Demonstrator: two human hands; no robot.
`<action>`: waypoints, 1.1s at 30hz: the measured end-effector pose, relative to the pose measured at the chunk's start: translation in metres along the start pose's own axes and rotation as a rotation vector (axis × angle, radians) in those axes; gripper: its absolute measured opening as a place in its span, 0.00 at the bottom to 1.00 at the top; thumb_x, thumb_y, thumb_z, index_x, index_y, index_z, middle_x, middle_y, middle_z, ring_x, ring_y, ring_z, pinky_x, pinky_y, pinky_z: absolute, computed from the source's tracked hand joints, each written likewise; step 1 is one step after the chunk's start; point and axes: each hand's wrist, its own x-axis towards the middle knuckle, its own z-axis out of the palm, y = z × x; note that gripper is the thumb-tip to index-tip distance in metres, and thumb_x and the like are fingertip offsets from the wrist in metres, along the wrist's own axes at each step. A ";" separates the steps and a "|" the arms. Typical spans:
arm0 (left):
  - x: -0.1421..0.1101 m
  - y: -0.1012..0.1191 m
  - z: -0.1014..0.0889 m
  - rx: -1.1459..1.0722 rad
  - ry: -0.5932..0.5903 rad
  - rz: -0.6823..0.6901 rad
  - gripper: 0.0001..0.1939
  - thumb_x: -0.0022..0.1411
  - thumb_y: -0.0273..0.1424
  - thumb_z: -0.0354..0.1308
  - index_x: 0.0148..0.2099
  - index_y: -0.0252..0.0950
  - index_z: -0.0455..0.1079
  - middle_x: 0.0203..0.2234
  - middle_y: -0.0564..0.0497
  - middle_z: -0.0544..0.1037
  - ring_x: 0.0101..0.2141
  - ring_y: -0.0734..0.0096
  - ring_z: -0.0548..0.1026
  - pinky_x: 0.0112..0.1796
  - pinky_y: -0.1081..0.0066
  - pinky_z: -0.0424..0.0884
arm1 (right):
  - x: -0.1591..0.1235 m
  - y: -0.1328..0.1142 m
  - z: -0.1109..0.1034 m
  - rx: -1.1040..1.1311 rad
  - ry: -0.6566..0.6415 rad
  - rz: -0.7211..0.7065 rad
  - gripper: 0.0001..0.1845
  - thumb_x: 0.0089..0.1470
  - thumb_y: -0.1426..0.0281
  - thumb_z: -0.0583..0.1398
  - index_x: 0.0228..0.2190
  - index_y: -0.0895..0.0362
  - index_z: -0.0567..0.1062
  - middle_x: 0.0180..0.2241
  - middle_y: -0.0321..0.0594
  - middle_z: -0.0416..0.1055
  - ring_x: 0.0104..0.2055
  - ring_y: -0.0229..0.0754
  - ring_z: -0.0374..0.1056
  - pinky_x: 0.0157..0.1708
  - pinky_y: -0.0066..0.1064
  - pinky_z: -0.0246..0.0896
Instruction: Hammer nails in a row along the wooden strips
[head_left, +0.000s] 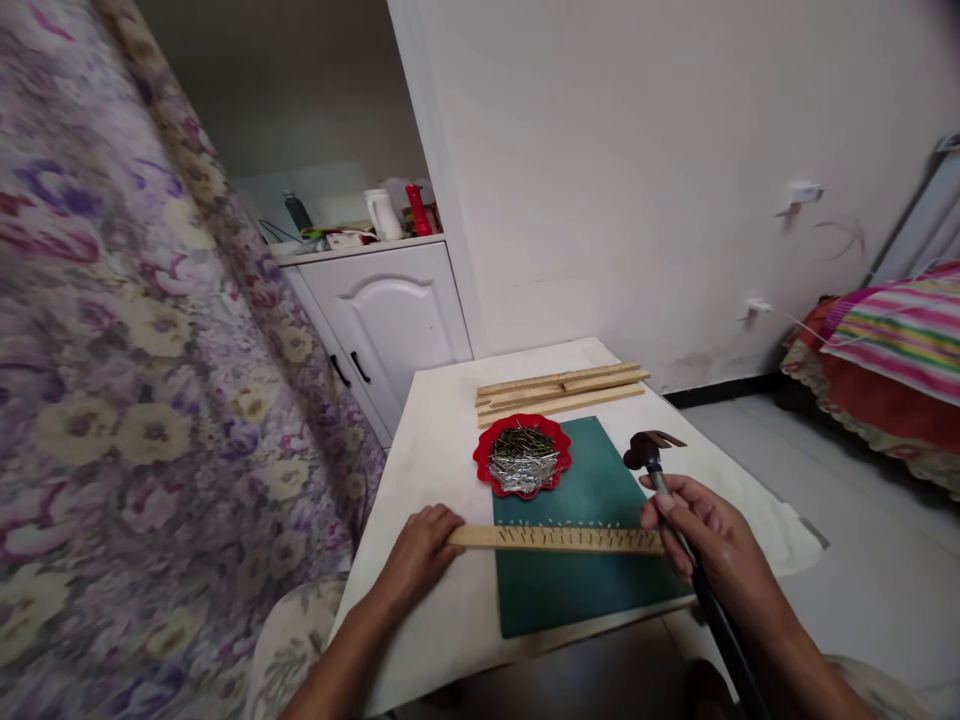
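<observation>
A narrow wooden strip (475,537) lies across a green mat (574,592), with rows of nails (570,538) standing up along it. My left hand (426,545) is closed around the strip's left end. In my right hand (712,530) is a claw hammer (709,592), gripped high on its dark handle close to the head. The hammer head is raised above the mat's right side, and my right hand hides the strip's right end. Beyond the strip, a red scalloped dish (484,462) holds a heap of loose nails (523,460), some dark and some silvery.
Several more wooden strips (562,388) lie at the back of the white table (420,460). A floral curtain (180,400) hangs on the left, beside a white cabinet (390,310). To the right, a bed with a striped cover (900,325) stands past the table.
</observation>
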 end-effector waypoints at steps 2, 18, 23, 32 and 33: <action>-0.009 0.009 0.002 -0.007 -0.001 -0.019 0.11 0.58 0.35 0.51 0.42 0.41 0.70 0.37 0.48 0.73 0.40 0.62 0.68 0.42 0.66 0.61 | 0.000 -0.001 -0.001 0.001 -0.003 -0.003 0.13 0.54 0.62 0.59 0.39 0.57 0.68 0.25 0.34 0.70 0.11 0.27 0.53 0.09 0.20 0.51; -0.011 0.065 0.027 -0.122 0.021 -0.151 0.08 0.54 0.32 0.55 0.38 0.39 0.69 0.34 0.50 0.71 0.39 0.64 0.68 0.39 0.69 0.61 | 0.003 0.002 -0.010 0.080 -0.002 0.050 0.14 0.51 0.62 0.62 0.36 0.58 0.69 0.24 0.34 0.70 0.11 0.26 0.53 0.07 0.19 0.54; -0.001 0.072 0.032 -0.136 0.036 -0.165 0.08 0.54 0.31 0.56 0.39 0.39 0.69 0.35 0.50 0.71 0.39 0.65 0.67 0.39 0.70 0.61 | 0.002 0.003 -0.005 0.152 -0.043 0.107 0.14 0.50 0.62 0.62 0.36 0.57 0.69 0.22 0.30 0.70 0.09 0.24 0.52 0.07 0.16 0.52; 0.018 0.075 0.038 -0.121 0.094 -0.147 0.09 0.53 0.31 0.57 0.39 0.38 0.70 0.35 0.49 0.71 0.38 0.64 0.68 0.39 0.69 0.62 | -0.016 0.032 0.022 0.159 -0.324 0.335 0.16 0.52 0.58 0.59 0.32 0.58 0.67 0.16 0.30 0.70 0.06 0.24 0.50 0.05 0.15 0.42; 0.018 0.074 0.039 -0.128 0.108 -0.141 0.10 0.53 0.31 0.57 0.40 0.38 0.70 0.35 0.49 0.72 0.39 0.63 0.69 0.39 0.68 0.63 | -0.019 0.037 0.027 0.144 -0.357 0.372 0.17 0.52 0.57 0.59 0.32 0.58 0.66 0.16 0.30 0.70 0.06 0.24 0.50 0.05 0.16 0.40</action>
